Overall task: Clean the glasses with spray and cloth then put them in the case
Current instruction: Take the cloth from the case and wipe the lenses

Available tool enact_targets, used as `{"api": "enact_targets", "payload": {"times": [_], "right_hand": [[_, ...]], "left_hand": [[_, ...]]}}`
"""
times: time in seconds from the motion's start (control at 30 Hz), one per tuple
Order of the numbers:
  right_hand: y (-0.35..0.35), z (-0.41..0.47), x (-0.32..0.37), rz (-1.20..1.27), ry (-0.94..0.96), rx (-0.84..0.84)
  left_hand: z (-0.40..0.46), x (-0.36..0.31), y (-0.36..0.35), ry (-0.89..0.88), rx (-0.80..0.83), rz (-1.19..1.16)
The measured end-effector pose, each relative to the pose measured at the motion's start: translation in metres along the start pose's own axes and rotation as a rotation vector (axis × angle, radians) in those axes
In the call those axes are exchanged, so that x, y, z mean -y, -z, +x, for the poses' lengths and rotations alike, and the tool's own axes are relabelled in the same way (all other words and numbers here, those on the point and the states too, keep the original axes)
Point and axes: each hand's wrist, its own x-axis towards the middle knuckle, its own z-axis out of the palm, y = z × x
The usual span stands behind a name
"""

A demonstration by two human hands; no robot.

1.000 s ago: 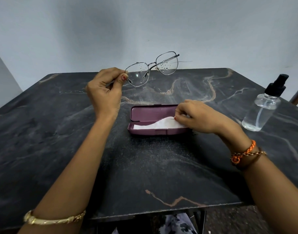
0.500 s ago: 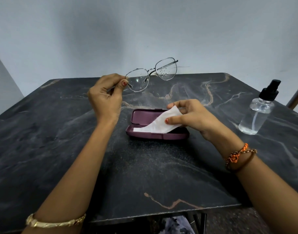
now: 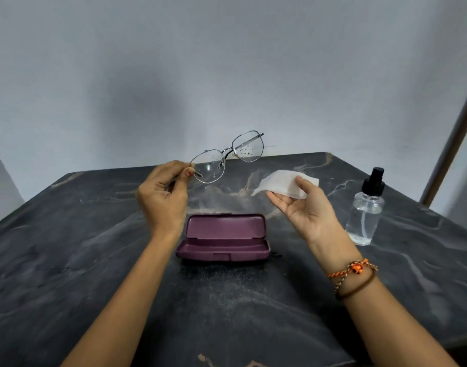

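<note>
Above the tabletop (image 3: pixel 94 260), mid-frame, the glasses (image 3: pixel 227 157) are held up by the left hand (image 3: pixel 162 197), pinched at the lens rim or hinge, which one is hard to tell; droplets are seen on both lenses. Right of centre, the white cloth (image 3: pixel 282 184) is pinched by the right hand (image 3: pixel 304 210), palm turned up. Lower centre, the purple case (image 3: pixel 223 238) is left open on the tabletop. At the right edge, the spray bottle (image 3: pixel 364 210) is stood upright.

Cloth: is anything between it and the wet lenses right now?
Nothing visible. The cloth, held in the right hand, is apart from the glasses in the left hand, with only open air above the table between them.
</note>
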Motion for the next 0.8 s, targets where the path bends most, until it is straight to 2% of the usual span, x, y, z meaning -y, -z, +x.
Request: {"api": "enact_targets", "payload": {"times": [0.23,0.4,0.57,0.8], "right_hand": [[0.000,-0.012,0.011,0.406,0.067,0.226],[-0.001,-0.013,0.009,0.386,0.112,0.262],[0.001,-0.012,0.008,0.451,0.038,0.289],[0.004,-0.009,0.009,0.400,0.036,0.276]], "left_hand": [[0.001,-0.003,-0.040,0.049,-0.005,0.017],[-0.004,0.000,-0.052,0.041,0.031,-0.015],[-0.009,0.004,-0.049,0.028,0.099,-0.003],[-0.009,0.009,-0.043,-0.014,0.164,-0.004]]}}
